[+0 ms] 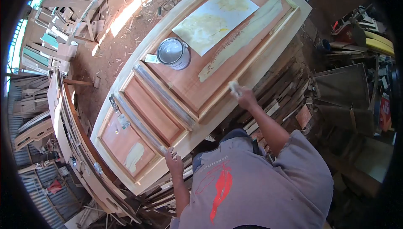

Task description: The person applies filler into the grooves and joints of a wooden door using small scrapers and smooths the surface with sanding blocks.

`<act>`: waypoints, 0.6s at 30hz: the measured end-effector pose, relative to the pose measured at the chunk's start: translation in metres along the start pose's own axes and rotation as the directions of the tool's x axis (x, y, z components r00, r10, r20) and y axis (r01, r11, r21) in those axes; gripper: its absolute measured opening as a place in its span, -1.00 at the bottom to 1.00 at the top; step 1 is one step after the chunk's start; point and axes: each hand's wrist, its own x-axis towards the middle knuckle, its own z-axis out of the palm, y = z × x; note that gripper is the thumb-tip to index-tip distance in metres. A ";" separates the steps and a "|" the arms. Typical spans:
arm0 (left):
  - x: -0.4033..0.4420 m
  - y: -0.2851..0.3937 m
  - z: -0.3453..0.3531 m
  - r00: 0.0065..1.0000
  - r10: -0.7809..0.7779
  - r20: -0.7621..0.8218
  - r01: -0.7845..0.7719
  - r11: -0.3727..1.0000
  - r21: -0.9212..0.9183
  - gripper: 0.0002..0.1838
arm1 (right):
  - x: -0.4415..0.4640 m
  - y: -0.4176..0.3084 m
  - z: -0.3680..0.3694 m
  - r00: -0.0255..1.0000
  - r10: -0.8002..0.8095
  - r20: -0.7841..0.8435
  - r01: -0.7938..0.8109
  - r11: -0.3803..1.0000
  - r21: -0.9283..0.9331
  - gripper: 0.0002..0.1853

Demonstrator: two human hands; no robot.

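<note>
A large wooden door with recessed reddish panels and pale framing lies flat in front of me. My right hand is closed round a small whitish wad, which touches the door's near long edge; whether it is cloth or paper I cannot tell. My left hand rests on the near edge farther left, fingers somewhat apart, holding nothing visible. An open metal tin stands on the door beside a white sheet smeared with yellow. Pale yellowish patches coat parts of the panels.
A small metal tool lies on the door's left part. Curved boards lean at the left. Timber offcuts are heaped at the back left. Wood strips are stacked beneath the near side; a dark box-like piece stands right.
</note>
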 end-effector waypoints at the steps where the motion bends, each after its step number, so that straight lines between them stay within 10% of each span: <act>1: -0.001 -0.002 -0.003 1.000 -0.003 -0.002 0.003 1.000 0.006 -0.37 | 0.007 -0.002 -0.010 0.994 0.083 -0.075 -0.080 0.996 0.039 -0.53; 15: 0.010 -0.033 -0.027 0.999 0.019 0.037 -0.019 1.000 -0.009 -0.38 | 0.024 -0.014 0.004 0.926 0.353 -0.137 -0.361 0.932 -0.037 -0.48; 18: 0.017 -0.034 -0.037 0.999 0.032 0.038 -0.031 0.999 -0.016 -0.38 | 0.029 -0.024 -0.002 0.944 0.314 0.105 -0.290 0.938 -0.191 -0.49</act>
